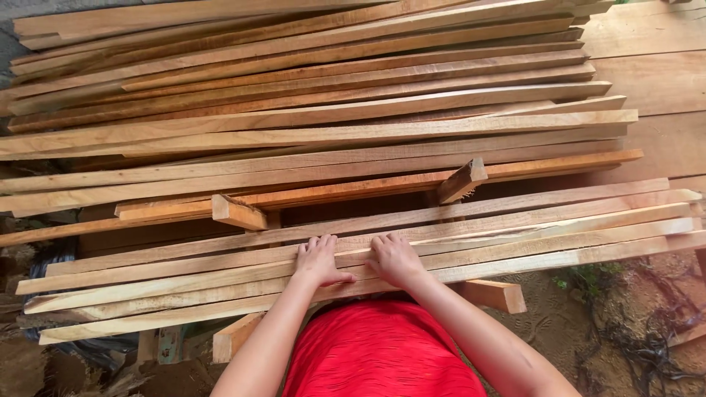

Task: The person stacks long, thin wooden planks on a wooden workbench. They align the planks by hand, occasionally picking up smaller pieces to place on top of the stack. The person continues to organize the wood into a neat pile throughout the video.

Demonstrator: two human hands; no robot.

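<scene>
The left hand (318, 259) lies flat, fingers released, on the long pale sawn wooden slats (184, 283) nearest the body; at three o'clock beside it, the right hand (395, 259) presses likewise, grasping nothing. Rough edges could splinter palms, and loose slats might slide off the short wooden crosspiece (494, 294).

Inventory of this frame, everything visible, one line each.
near slats: a row of long ones, pale tan, laid side by side under both hands
far slats: a large loose pile, tan to reddish, across the upper half
cross blocks: two short, tan, between the piles, ends showing
support beams: two ends, tan, sticking out under the near slats
planks: wide, tan, top right
ground: brown dirt, a few weeds, bottom right
red shirt: bottom centre
left hand: flat on near slats
right hand: flat on near slats
</scene>
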